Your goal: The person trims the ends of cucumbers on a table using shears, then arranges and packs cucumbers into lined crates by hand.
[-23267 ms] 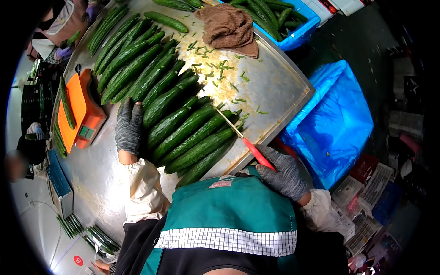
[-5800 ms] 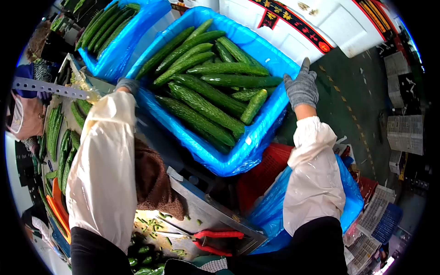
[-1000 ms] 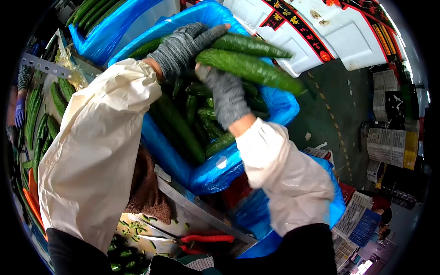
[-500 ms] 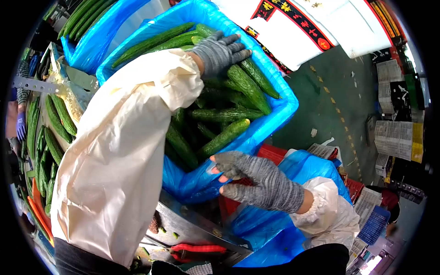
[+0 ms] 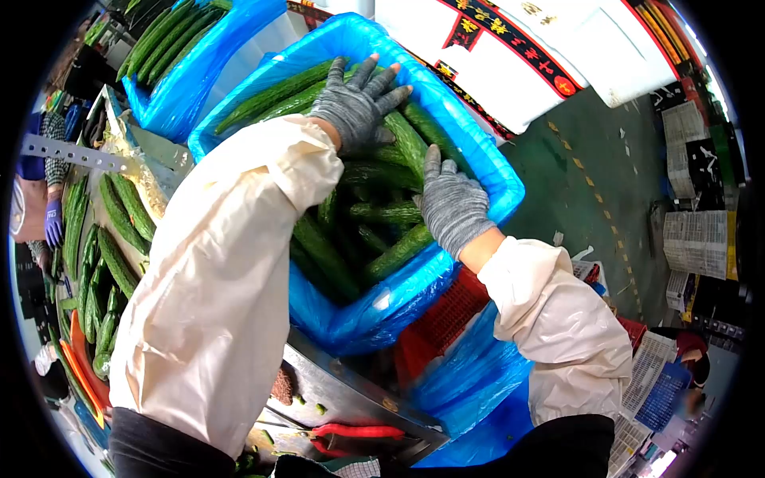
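Observation:
My left hand (image 5: 358,99), in a grey fingertip-less glove, lies spread on the upper layer of cucumbers in a crate with a blue plastic liner (image 5: 510,179). My right hand (image 5: 457,203), gloved alike, is at the right inner side of the crate. Its fingers and thumb curl over the lower end of a green cucumber (image 5: 405,142), whose tip they hide. Along the right wall lies another cucumber (image 5: 430,127). Below, several cucumbers lie at different angles, among them one (image 5: 323,255) near the front left corner.
On the left, a work surface carries loose cucumbers (image 5: 115,259). Another blue-lined box (image 5: 171,99) of cucumbers stands at the upper left. White foam boxes (image 5: 494,88) are behind. A metal ledge (image 5: 358,390) and red peppers (image 5: 358,431) lie near my body. A co-worker's purple-gloved hand (image 5: 53,223) shows far left.
My right hand has moved up and away from me, from over the crate's front edge onto the cucumber ends. My left hand has shifted slightly left, its fingers spreading wider.

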A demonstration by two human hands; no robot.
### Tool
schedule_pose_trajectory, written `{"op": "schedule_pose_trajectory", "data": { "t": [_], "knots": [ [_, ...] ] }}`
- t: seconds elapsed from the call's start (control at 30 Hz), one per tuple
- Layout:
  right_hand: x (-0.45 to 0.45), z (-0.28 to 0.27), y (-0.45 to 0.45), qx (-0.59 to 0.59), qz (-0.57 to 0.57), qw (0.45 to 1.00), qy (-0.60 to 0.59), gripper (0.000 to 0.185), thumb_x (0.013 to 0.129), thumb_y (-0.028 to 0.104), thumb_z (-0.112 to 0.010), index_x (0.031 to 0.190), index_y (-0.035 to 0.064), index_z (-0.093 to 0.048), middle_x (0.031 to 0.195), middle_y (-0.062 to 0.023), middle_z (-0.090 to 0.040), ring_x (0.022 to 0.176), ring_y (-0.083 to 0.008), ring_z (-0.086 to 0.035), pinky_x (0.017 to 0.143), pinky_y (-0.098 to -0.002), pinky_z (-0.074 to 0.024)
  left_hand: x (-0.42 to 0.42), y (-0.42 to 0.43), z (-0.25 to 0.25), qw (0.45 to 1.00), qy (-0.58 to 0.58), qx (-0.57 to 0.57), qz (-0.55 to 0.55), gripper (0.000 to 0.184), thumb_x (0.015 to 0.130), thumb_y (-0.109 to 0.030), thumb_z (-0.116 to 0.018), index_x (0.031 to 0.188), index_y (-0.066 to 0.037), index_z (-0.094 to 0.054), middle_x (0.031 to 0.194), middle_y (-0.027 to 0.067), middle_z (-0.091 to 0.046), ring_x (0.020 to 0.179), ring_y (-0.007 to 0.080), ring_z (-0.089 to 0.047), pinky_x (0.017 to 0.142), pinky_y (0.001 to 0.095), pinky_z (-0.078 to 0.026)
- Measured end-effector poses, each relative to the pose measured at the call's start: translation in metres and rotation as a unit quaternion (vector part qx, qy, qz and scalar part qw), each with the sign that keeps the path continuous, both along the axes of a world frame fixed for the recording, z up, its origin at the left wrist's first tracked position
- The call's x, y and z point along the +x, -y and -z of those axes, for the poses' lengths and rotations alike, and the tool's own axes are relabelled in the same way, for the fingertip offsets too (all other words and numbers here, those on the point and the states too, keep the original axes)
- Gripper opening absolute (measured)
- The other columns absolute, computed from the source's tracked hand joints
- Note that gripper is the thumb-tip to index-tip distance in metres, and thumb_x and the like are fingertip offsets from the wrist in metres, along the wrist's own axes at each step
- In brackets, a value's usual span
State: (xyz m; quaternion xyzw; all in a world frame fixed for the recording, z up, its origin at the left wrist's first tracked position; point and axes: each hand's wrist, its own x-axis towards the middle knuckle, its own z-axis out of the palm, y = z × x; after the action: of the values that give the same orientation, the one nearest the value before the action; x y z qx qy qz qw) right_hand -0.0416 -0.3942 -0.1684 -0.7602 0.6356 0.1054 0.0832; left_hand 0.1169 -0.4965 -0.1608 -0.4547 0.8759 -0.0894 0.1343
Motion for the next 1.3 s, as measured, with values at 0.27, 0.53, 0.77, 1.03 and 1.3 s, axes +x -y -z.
{"op": "schedule_pose_trajectory", "data": {
  "t": [0.27, 0.53, 0.77, 1.03, 1.3],
  "knots": [
    [-0.014, -0.003, 0.034, 0.017, 0.015, 0.996, -0.082, 0.045, 0.085, 0.030, -0.051, 0.117, -0.0022, -0.044, 0.095, -0.0182, -0.062, 0.084, -0.0288, -0.063, 0.066, -0.0396, -0.0503, 0.036, -0.004, 0.027, 0.995, -0.049, 0.046, -0.075, 0.073, 0.080, -0.058, -0.046, 0.140, -0.027, -0.017, 0.148, 0.0036, -0.008, 0.134, 0.0322, -0.012, 0.103, 0.0569, -0.017],
    [-0.018, -0.002, 0.052, 0.075, -0.051, 0.983, -0.158, 0.029, 0.076, 0.033, -0.063, 0.088, 0.0078, -0.068, 0.092, -0.0148, -0.065, 0.084, -0.0286, -0.063, 0.066, -0.0432, -0.0503, 0.048, -0.035, 0.018, 0.993, 0.057, 0.029, 0.097, 0.051, 0.085, -0.035, -0.047, 0.133, -0.022, -0.034, 0.148, 0.0032, -0.010, 0.134, 0.0292, -0.014, 0.103, 0.0552, -0.018],
    [-0.003, -0.057, 0.020, 0.028, 0.000, 0.999, -0.020, 0.039, 0.080, 0.038, -0.057, 0.100, 0.0053, -0.059, 0.086, -0.0162, -0.063, 0.084, -0.0301, -0.061, 0.074, -0.0406, -0.0477, 0.017, -0.060, -0.020, 0.988, 0.036, 0.150, -0.003, 0.051, 0.080, -0.041, -0.054, 0.120, -0.010, -0.048, 0.123, 0.0130, -0.045, 0.116, 0.0296, -0.041, 0.087, 0.0499, -0.037],
    [0.013, 0.002, -0.001, 0.291, -0.248, 0.922, -0.061, 0.045, 0.069, 0.043, -0.065, 0.100, 0.0115, -0.062, 0.095, -0.0135, -0.062, 0.089, -0.0304, -0.059, 0.078, -0.0411, -0.0468, 0.029, -0.081, 0.021, 0.975, -0.043, 0.216, -0.041, 0.029, 0.077, -0.016, -0.058, 0.104, -0.006, -0.059, 0.097, 0.0172, -0.062, 0.090, 0.0326, -0.060, 0.076, 0.0431, -0.048],
    [-0.045, -0.091, 0.006, -0.058, -0.266, 0.960, 0.065, 0.039, 0.056, 0.015, -0.075, 0.094, 0.0099, -0.063, 0.092, -0.0101, -0.060, 0.088, -0.0277, -0.057, 0.077, -0.0374, -0.0459, 0.051, -0.055, -0.013, 0.938, -0.076, 0.339, -0.005, 0.047, 0.074, -0.026, -0.064, 0.114, -0.006, -0.049, 0.103, 0.0208, -0.055, 0.097, 0.0355, -0.054, 0.084, 0.0394, -0.043]
  ]
}}
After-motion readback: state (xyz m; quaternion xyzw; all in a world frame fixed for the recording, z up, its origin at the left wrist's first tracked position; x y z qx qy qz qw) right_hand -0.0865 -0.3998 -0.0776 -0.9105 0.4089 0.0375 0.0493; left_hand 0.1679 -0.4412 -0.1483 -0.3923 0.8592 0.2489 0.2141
